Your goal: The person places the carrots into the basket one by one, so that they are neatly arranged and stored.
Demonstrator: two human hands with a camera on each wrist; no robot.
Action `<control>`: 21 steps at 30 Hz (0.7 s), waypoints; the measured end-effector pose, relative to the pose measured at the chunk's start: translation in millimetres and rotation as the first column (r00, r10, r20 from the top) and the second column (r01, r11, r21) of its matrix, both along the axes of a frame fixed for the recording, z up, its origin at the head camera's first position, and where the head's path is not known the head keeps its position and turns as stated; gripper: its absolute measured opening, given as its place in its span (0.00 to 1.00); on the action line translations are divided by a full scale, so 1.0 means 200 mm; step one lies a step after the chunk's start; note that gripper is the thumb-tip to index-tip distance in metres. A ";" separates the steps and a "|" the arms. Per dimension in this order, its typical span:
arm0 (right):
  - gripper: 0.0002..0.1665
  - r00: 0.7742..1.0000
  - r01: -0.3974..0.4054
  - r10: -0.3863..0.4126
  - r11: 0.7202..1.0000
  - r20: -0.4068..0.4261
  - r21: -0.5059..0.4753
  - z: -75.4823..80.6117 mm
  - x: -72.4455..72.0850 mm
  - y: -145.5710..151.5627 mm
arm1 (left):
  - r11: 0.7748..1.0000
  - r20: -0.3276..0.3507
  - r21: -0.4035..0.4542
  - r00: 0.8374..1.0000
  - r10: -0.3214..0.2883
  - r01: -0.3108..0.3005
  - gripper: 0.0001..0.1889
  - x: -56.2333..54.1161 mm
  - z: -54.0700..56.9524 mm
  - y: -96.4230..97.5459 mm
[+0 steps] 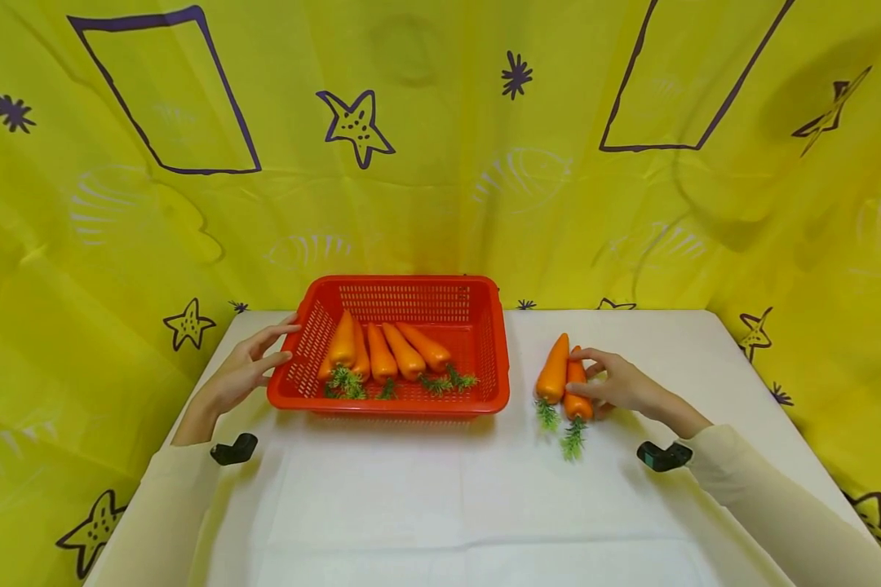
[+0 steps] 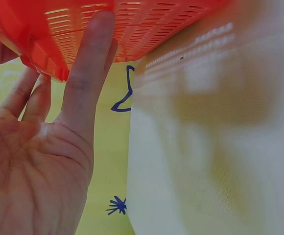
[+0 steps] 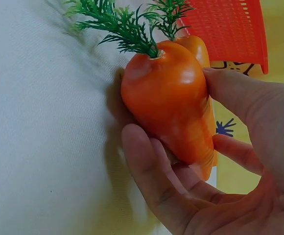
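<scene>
A red perforated plastic basket [image 1: 389, 405] holds several orange toy carrots [image 1: 404, 350] with green leafy tops. At its left end, my left hand [image 1: 238, 371] touches the rim and outer wall with extended fingers and thumb. The left wrist view shows the thumb [image 2: 85, 68] against the basket's slotted wall [image 2: 156, 19]. To the right of the basket, my right hand [image 1: 620, 383] grips a carrot [image 3: 169, 93] between thumb and fingers, its leafy top toward me. Another carrot [image 1: 554, 371] lies just left of the gripped one, partly hidden behind it in the right wrist view.
A white-covered table [image 1: 448, 489] bears the basket and carrots. Behind it and along both sides hangs a yellow curtain [image 1: 440, 204] printed with stars and fish. Each sleeved wrist wears a small dark device [image 1: 664, 456].
</scene>
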State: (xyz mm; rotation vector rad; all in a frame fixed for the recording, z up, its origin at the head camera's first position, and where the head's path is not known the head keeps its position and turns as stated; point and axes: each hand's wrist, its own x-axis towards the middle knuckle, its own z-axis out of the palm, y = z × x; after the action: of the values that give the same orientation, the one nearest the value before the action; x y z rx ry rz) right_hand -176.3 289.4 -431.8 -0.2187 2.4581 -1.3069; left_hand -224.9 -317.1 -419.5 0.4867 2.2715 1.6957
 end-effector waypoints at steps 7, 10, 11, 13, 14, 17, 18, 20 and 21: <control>0.40 0.999 0.023 -0.022 0.999 0.028 -0.030 0.00 0.00 -0.01 | 1.000 -0.002 -0.006 1.000 0.004 -0.004 0.26 0.00 0.00 0.00; 0.41 0.999 0.029 -0.027 0.999 0.036 -0.039 0.00 0.00 -0.02 | 1.000 -0.003 -0.009 1.000 0.006 -0.006 0.27 0.00 0.00 0.00; 0.41 0.999 0.033 -0.032 0.999 0.040 -0.042 0.00 0.00 -0.02 | 1.000 -0.003 -0.009 1.000 0.006 -0.006 0.27 0.00 0.00 0.00; 0.42 0.999 0.032 -0.030 0.998 0.041 -0.045 0.00 0.00 -0.02 | 1.000 -0.004 -0.010 1.000 0.009 -0.009 0.27 0.00 0.00 0.00; 0.42 0.999 0.031 -0.029 0.998 0.043 -0.046 0.00 0.00 -0.02 | 1.000 -0.006 -0.012 1.000 0.010 -0.010 0.27 0.00 0.00 0.00; 0.43 0.998 0.032 -0.030 0.998 0.049 -0.052 0.00 0.01 -0.02 | 1.000 -0.005 -0.012 1.000 0.012 -0.012 0.27 0.00 0.00 0.00; 0.43 0.998 0.032 -0.029 0.998 0.050 -0.053 0.00 0.00 -0.02 | 1.000 -0.005 -0.013 1.000 0.012 -0.012 0.27 0.00 0.00 0.00; 0.43 0.998 0.035 -0.032 0.998 0.051 -0.053 0.00 0.00 -0.03 | 1.000 -0.004 -0.011 1.000 0.011 -0.011 0.27 0.00 0.00 0.00; 0.43 0.998 0.037 -0.034 0.998 0.050 -0.051 0.00 0.00 -0.03 | 1.000 -0.002 -0.009 1.000 0.011 -0.011 0.27 0.00 0.00 0.00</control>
State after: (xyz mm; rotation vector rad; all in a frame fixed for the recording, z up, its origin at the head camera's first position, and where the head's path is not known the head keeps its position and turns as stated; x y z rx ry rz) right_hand -176.1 284.2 -432.3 -0.1548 2.3995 -1.3751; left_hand -225.1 -316.9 -420.3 0.4755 2.2858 1.6906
